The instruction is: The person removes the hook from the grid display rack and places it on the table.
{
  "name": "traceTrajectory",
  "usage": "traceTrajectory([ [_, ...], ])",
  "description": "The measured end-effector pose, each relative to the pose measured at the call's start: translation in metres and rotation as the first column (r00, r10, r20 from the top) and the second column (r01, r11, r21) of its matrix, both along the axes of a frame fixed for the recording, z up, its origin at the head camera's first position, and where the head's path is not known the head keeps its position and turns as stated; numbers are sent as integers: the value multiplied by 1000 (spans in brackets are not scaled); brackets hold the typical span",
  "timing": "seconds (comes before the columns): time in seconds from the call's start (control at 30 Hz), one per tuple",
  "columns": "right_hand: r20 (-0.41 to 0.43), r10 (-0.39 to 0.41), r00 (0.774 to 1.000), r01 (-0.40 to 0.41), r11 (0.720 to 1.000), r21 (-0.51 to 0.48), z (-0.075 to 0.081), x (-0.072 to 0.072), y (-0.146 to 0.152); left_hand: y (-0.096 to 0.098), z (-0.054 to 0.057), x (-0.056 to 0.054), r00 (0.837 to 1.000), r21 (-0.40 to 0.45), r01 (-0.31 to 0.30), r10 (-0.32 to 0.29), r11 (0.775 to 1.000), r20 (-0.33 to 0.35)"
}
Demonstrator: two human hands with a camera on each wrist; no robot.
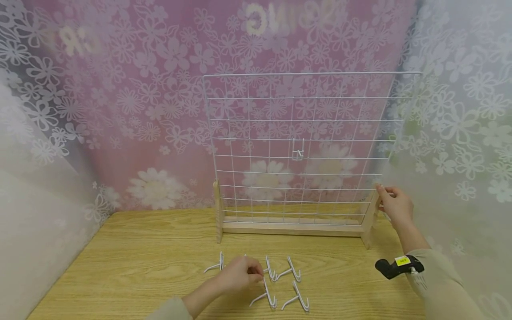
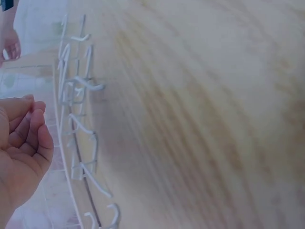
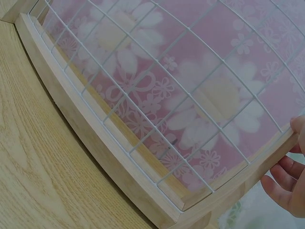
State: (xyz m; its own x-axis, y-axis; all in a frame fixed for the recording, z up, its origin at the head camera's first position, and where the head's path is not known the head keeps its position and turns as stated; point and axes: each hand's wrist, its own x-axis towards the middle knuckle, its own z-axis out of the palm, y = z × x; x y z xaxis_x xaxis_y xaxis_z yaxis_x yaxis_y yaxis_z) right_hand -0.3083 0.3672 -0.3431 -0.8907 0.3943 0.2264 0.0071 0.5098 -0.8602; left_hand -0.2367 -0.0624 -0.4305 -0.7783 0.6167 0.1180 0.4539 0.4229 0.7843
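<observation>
A white wire grid panel (image 1: 312, 120) stands upright in a wooden stand (image 1: 292, 230). My right hand (image 1: 396, 205) grips the stand's right side post, thumb on one side and fingers on the other in the right wrist view. One white hook (image 1: 298, 153) hangs near the middle of the grid. Several more white metal hooks (image 1: 296, 297) lie in rows on the table in front. Over these hooks hovers my left hand (image 1: 240, 275), its fingers loosely bent and the thumb near the index finger. The left wrist view shows nothing between those fingers; the hand partly hides some hooks in the head view.
The wooden table (image 1: 152, 258) carries everything. Behind it hangs a pink flowered curtain (image 1: 152, 111), and a pale flowered curtain (image 1: 464, 146) hangs close on the right. A black wrist strap (image 1: 400, 266) with a yellow label sits on my right forearm.
</observation>
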Motion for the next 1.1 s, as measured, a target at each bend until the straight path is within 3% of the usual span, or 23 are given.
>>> traceTrajectory([
  [0.57,-11,-9,1000,9,1000,2,-1,0,0,-8,31,-18,997,3,-56,56,998,-58],
  [0.77,-5,-9,1000,9,1000,-6,0,-1,0,-7,40,-27,990,9,-60,61,998,-126],
  [1.1,10,-16,1000,16,1000,-21,-1,-3,0,-2,59,-39,982,13,-103,104,995,-158],
])
